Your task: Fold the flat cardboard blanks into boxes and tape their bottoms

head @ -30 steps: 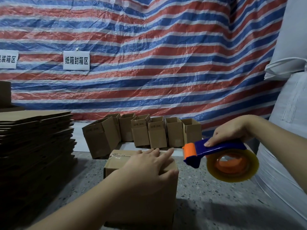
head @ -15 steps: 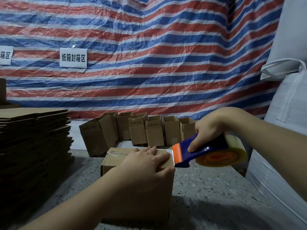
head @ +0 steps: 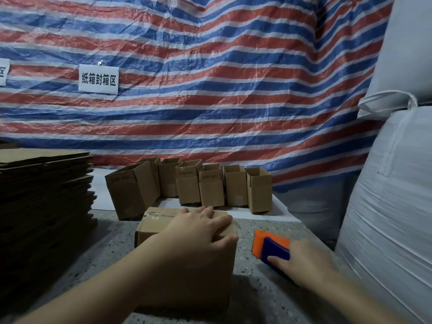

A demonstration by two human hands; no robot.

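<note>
Left grip flat on the taped box, right grip clasps the tape dispenser; finished boxes behind.

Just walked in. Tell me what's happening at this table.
A person is taping small brown cardboard boxes. The left hand rests flat on the upturned brown cardboard box, clear tape across its top. The right hand holds the blue and orange tape dispenser low over the speckled table. Finished open boxes stand behind; flat blanks are stacked left.
</note>
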